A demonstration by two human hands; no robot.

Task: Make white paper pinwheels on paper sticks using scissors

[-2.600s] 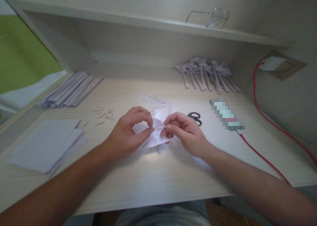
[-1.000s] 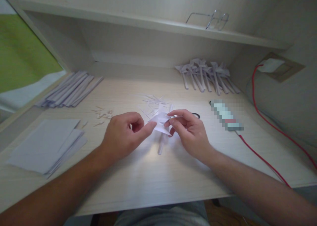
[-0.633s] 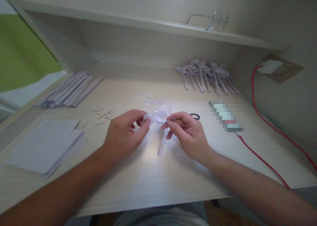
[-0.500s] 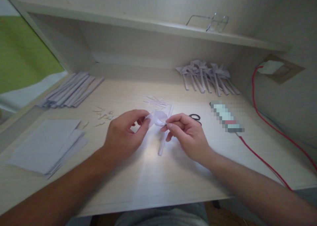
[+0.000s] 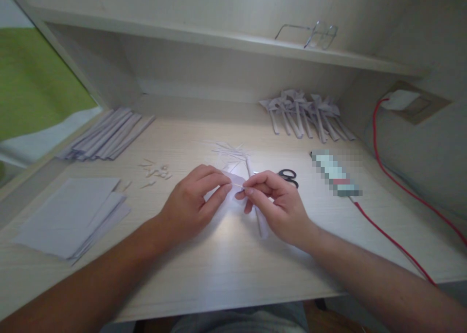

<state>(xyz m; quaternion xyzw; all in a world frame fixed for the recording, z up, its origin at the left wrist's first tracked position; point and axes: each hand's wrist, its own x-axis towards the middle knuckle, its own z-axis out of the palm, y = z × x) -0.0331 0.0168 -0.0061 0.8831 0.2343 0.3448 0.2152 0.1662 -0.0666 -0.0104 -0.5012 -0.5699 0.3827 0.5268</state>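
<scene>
A pale wooden worktop (image 5: 226, 269) is seen under a shelf (image 5: 226, 38), on which a pair of glasses (image 5: 314, 33) is laid. Far to the left of the hands, a stack of paper sheets (image 5: 69, 216) is kept, and beyond it a row of folded paper strips (image 5: 107, 133). Far ahead and to the right of the hands, a heap of finished pinwheels (image 5: 306, 114) is gathered; from this heap it is judged that many have been made already, while the sheets and strips suggest that more remain.

Between the two hands a small white paper pinwheel (image 5: 228, 189) is held just above the worktop. The left hand (image 5: 191, 206) is closed on the paper, thumb and forefinger pinched. The right hand (image 5: 279, 206) is closed in a fine grip on a thin stick (image 5: 238, 184), whose tip is set against the paper. A paper stem (image 5: 257, 211) is seen running under the right hand. This pinwheel is judged unfinished, its pinning being in hand.

Just beyond the right hand, scissors (image 5: 288, 176) are lying; small paper scraps (image 5: 155, 170) are scattered ahead of the left hand.
</scene>
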